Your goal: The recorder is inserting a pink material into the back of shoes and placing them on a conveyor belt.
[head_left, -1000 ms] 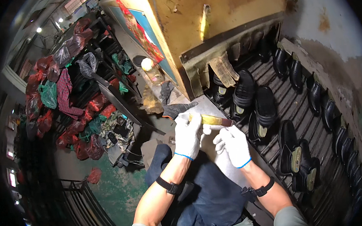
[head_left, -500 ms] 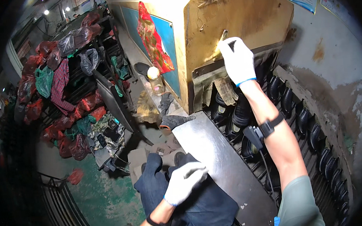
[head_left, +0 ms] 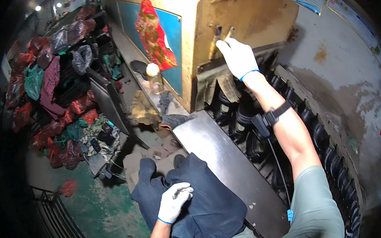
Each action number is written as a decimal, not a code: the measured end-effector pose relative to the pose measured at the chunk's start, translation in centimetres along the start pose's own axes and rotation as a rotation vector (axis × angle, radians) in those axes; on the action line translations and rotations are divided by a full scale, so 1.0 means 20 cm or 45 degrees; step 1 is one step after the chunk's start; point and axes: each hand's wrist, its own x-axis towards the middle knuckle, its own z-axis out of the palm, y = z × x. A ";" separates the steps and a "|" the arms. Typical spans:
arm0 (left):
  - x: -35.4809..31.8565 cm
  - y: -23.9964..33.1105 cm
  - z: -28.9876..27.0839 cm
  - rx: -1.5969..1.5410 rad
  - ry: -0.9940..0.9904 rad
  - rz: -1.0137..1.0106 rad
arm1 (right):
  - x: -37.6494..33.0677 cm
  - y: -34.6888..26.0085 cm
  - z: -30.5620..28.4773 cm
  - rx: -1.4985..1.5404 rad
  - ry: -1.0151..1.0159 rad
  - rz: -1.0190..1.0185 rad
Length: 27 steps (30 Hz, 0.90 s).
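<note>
My right hand (head_left: 239, 60), in a white glove, is raised to the tan face of a big box-shaped machine (head_left: 253, 10). Its fingertips are pinched beside a slim pale stick-like piece (head_left: 230, 32), whose kind I cannot make out. Just left of it, a dark-topped, yellowish strip (head_left: 215, 45) stands against the same face. My left hand (head_left: 174, 202), also gloved in white, hovers over the dark blue cloth (head_left: 203, 183) on my lap, fingers loosely bent and nothing visible in them. Below the machine's ragged flap (head_left: 229, 88) stand black boots (head_left: 222, 112).
A steel bench top (head_left: 227, 156) runs beside my lap, with dark gloves (head_left: 173, 120) at its far end. A lidded jar (head_left: 154, 79) stands on the ledge. More black footwear (head_left: 332, 162) lines the right. Bagged bundles (head_left: 67, 35) fill a rack at left.
The view has shifted slightly. My right hand has moved a little left along the machine's face, exposing the pale piece and dark-topped strip. My left hand has drawn back left and down over my lap.
</note>
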 end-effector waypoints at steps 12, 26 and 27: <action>-0.06 0.02 0.06 0.125 -0.132 0.004 | -1.55 0.64 -0.40 -0.223 -0.421 0.980; -0.38 0.02 0.19 -0.457 0.210 0.012 | -1.94 0.25 -0.33 0.068 -0.017 1.306; -0.40 0.03 0.22 -0.385 0.190 0.083 | -2.00 0.56 -0.23 0.375 -0.079 1.383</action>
